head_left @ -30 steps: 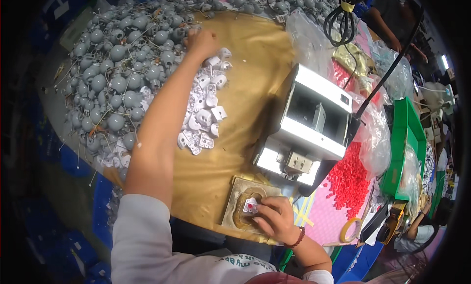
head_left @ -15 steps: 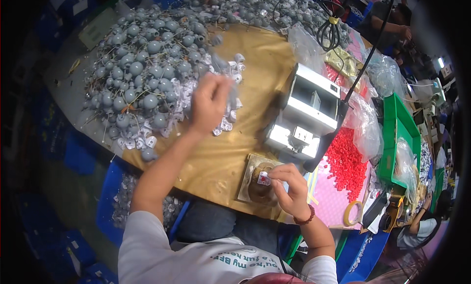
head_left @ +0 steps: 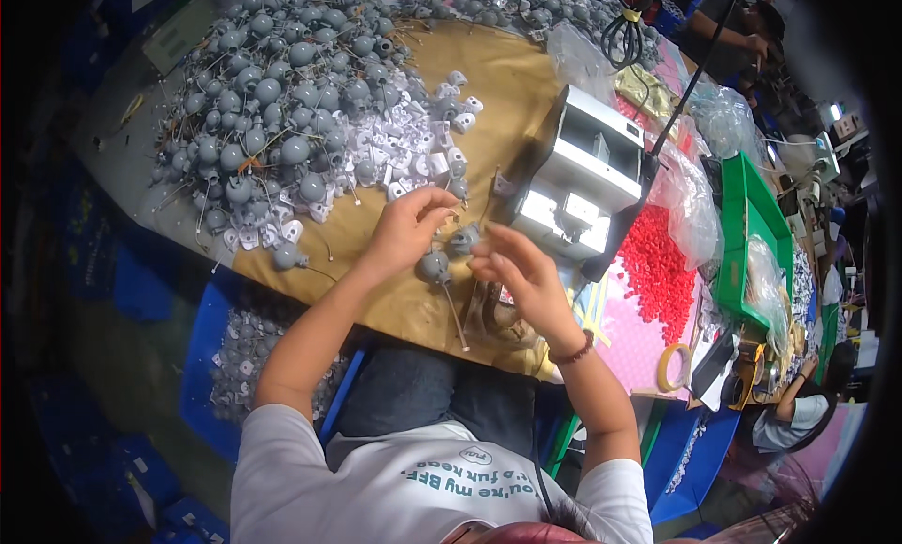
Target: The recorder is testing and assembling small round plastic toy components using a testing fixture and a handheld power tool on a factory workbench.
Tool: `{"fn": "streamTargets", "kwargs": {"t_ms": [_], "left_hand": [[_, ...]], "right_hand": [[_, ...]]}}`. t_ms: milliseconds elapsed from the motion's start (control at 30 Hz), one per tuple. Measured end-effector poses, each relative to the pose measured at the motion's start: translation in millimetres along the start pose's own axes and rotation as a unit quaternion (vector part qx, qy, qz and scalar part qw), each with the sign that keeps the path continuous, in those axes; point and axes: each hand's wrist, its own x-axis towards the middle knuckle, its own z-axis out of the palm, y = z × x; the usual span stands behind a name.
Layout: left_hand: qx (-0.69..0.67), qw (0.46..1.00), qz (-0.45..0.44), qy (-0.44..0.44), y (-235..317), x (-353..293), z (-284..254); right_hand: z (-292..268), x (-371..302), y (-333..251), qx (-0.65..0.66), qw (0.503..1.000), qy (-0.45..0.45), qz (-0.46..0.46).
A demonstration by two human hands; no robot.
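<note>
My left hand is over the gold-brown tabletop, thumb and fingers bent into a pinch. Whatever lies between its fingertips is too small to make out. Facing it, my right hand has curled fingers whose tips reach a grey ball-shaped part; its grip is unclear. Just below, another grey ball-shaped part with a wire lies on the cloth, its wire pointing toward me. A grey part rests near the machine. Under my right hand stands a brownish block fixture, partly hidden, with a small white and red piece.
A large heap of grey ball parts and white caps covers the left. To the right stand a white machine, red pieces, a green crate and a tape roll. A blue bin sits below the table.
My left hand has come down and right, away from the heap. My right hand has lifted off the fixture toward it. Several grey parts now lie on the cloth between heap and machine.
</note>
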Motion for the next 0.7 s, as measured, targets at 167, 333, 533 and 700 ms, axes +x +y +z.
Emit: {"fn": "streamTargets", "kwargs": {"t_ms": [167,333,533,700], "left_hand": [[0.140,0.981,0.131,-0.016,12,-20,-1],[0.352,0.928,0.059,0.107,-19,-54,19],[0.351,0.929,0.058,0.102,-32,-58,38],[0.294,0.945,0.099,0.101,-8,-56,31]], "right_hand": [[20,41,9,0.107,0.992,-0.005,0.070],[26,47,12,0.100,0.989,0.051,0.095],[28,45,8,-0.109,0.985,0.117,-0.062],[23,41,-21,-0.022,0.953,0.160,-0.258]]}}
